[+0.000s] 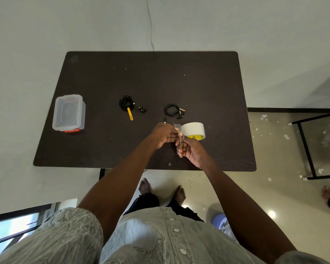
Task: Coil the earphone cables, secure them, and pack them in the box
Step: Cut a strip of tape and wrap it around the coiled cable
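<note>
Two black coiled earphones lie mid-table: one with a yellow strap around it, the other to its right with loose earbuds beside it. A clear plastic box with a red latch stands open at the table's left. Just in front of the right coil, my left hand pinches a clear strip of tape pulled from a white tape roll. My right hand grips a thin metal tool, perhaps small scissors, at the strip. Whether the roll rests on the table, I cannot tell.
The dark table stands against a pale wall. A black metal frame stands on the floor at the right among paper scraps. Another person's foot shows at the right edge. A purple container sits on the floor.
</note>
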{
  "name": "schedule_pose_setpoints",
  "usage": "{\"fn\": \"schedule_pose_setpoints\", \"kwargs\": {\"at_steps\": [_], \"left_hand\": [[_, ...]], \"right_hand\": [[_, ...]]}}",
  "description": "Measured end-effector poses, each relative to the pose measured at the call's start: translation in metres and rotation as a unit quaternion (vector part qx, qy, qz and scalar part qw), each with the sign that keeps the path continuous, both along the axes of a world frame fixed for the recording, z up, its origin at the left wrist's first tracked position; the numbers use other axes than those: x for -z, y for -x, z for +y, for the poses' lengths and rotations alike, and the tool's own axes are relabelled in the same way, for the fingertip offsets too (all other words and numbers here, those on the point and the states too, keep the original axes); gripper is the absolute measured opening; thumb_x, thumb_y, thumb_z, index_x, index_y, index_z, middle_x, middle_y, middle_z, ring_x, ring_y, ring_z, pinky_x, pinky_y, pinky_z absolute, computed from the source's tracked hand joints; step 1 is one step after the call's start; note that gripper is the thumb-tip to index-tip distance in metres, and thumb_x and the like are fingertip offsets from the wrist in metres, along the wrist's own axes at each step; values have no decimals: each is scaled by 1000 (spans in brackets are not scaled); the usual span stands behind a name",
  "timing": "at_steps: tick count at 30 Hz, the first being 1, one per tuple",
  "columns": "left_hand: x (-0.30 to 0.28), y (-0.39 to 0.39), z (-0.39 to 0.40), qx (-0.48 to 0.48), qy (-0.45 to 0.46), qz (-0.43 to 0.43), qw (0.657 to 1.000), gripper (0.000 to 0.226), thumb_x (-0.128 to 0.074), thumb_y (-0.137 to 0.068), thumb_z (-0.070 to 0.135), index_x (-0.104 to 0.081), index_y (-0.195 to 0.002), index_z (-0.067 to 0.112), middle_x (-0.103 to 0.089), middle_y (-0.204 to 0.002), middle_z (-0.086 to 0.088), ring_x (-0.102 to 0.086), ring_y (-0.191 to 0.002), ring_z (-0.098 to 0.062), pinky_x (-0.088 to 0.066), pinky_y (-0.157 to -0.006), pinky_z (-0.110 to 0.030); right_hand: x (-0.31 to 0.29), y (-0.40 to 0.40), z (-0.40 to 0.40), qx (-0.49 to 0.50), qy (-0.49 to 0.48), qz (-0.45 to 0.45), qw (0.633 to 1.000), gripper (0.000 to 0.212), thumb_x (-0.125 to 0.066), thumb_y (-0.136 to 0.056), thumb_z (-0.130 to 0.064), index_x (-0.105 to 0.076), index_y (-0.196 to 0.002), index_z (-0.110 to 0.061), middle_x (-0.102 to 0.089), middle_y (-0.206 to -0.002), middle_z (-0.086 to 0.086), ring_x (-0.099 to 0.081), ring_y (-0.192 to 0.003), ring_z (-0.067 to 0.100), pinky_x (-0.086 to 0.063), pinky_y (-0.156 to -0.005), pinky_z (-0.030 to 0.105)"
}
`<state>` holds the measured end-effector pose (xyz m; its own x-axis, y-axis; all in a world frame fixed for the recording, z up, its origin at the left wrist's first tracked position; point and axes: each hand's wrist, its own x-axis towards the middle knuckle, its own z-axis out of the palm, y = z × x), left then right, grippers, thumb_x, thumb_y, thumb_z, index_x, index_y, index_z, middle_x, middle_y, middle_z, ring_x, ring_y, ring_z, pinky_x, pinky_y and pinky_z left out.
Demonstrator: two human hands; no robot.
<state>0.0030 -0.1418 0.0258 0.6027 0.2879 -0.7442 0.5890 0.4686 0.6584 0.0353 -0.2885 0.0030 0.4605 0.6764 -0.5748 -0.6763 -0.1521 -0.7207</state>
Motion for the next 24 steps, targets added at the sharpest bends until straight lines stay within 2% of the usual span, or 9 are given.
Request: {"fn": "schedule_pose_setpoints", "kwargs": {"at_steps": [5, 10, 13, 15, 19, 24], "left_hand": [[0, -2, -3, 0, -13, 1, 1000, 12, -56, -90, -3, -61, -81, 3, -67, -78, -14, -66, -67, -20, -56, -64, -28], [3, -2, -6, 16, -17, 9, 1000, 11, -57, -91, 0, -62, -82, 3, -66, -79, -13, -65, -71, -21, -55, -73, -31], [6, 0, -9, 20, -19, 11, 1000, 10, -58, -90, -1, -62, -82, 3, -66, -86, -17, -66, -81, -26, -55, -84, -38], [6, 0, -9, 18, -20, 12, 1000, 9, -58, -89, -1, -62, -83, 3, -67, -88, -18, -66, -83, -27, -55, -86, -39], [5, 0, -9, 13, -21, 8, 1000, 12, -58, -90, -1, -61, -80, 5, -67, -82, -14, -66, -75, -22, -56, -78, -35], [1, 0, -8, 1, -11, 6, 1000, 12, -55, -92, -4, -58, -82, 4, -67, -82, -14, -67, -74, -21, -58, -62, -28]], "right_hand": [[1, 2, -1, -10, -19, 6, 1000, 34, -62, -86, -38, -62, -83, -4, -56, -62, 9, -52, -55, 18, -45, -52, 27], [7, 6, -10, -6, -23, 12, 1000, 29, -64, -85, -32, -64, -90, -3, -58, -67, 8, -56, -61, 18, -48, -59, 28], [9, 8, -14, -9, -16, 21, 1000, 28, -64, -84, -31, -65, -91, -3, -60, -68, 9, -59, -62, 19, -49, -62, 29], [8, 7, -14, -9, -11, 22, 1000, 28, -64, -84, -31, -64, -88, -4, -60, -67, 9, -59, -61, 19, -49, -61, 29], [4, 4, -13, -18, -6, 20, 1000, 24, -64, -88, -30, -60, -80, -8, -56, -64, 8, -55, -57, 19, -48, -56, 28], [-1, 3, -14, -5, 5, 14, 1000, 12, -62, -92, -13, -64, -80, -11, -56, -59, 5, -52, -52, 14, -47, -51, 24]]}}
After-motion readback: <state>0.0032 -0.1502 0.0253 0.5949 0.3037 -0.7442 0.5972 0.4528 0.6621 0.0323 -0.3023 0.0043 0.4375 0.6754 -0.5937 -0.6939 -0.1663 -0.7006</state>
